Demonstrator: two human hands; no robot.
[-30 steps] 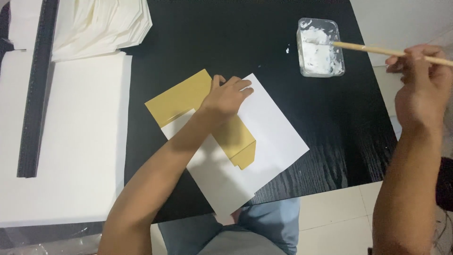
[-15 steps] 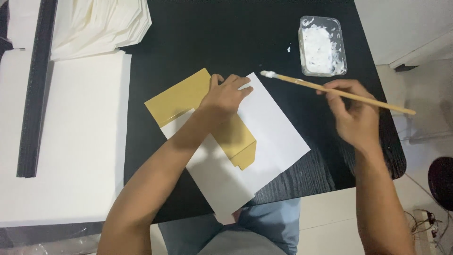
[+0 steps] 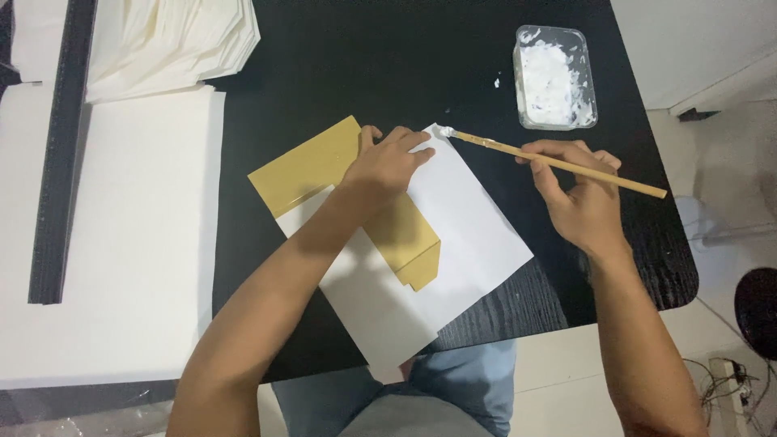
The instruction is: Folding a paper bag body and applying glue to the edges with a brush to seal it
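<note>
Gold paper glossy under my left hand; white sheet matt, smooth; brush w/ bare wood handle; clear plastic tub, wet paste; tabletop black, wood-grained

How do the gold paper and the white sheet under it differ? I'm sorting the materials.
The gold paper is folded and glossy; the white sheet lies flat and matte. The left hand presses the gold paper, while the brush in the right hand touches the white sheet's corner. Both lie on the black table.
</note>
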